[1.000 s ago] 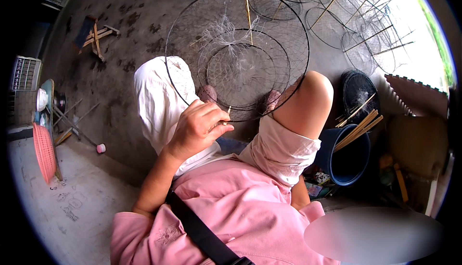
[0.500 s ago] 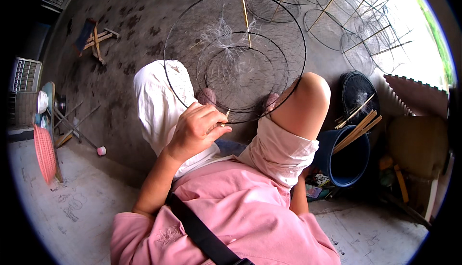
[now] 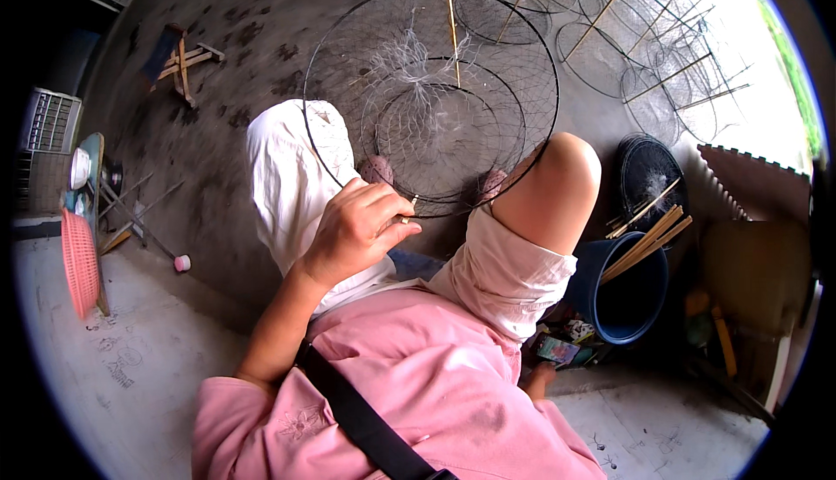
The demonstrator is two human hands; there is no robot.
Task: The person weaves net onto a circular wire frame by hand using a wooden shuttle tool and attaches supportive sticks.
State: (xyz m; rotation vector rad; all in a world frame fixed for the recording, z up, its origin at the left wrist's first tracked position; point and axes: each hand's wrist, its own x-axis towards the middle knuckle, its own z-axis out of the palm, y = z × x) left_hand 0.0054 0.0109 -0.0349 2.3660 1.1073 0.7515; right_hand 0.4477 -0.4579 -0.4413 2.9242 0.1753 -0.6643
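My left hand (image 3: 366,227) is closed, pinching the near rim of a round net trap (image 3: 493,88) by a short pale stick end. Black hoops of different sizes carry the trap's fine mesh, and whitish strands bunch in its middle. A thin bamboo stick (image 3: 454,36) reaches from its far rim inward. The trap stands in front of my knees, above my feet. Low on the right, my right hand (image 3: 540,379) is near a small colourful packet (image 3: 557,349) beside a blue bucket (image 3: 623,327). Its fingers are mostly hidden.
Bamboo sticks (image 3: 643,245) lean in the bucket. Behind it lies a folded black net (image 3: 649,171). Several opened net traps (image 3: 601,27) stand at the far right. A wooden folding stool (image 3: 181,66) is on the far left, and a pink basket (image 3: 79,262) at the left edge.
My right hand shows lower, nearer the packet by the bucket, where before mostly its forearm was visible. My left hand still grips the trap's rim. The view has shifted slightly.
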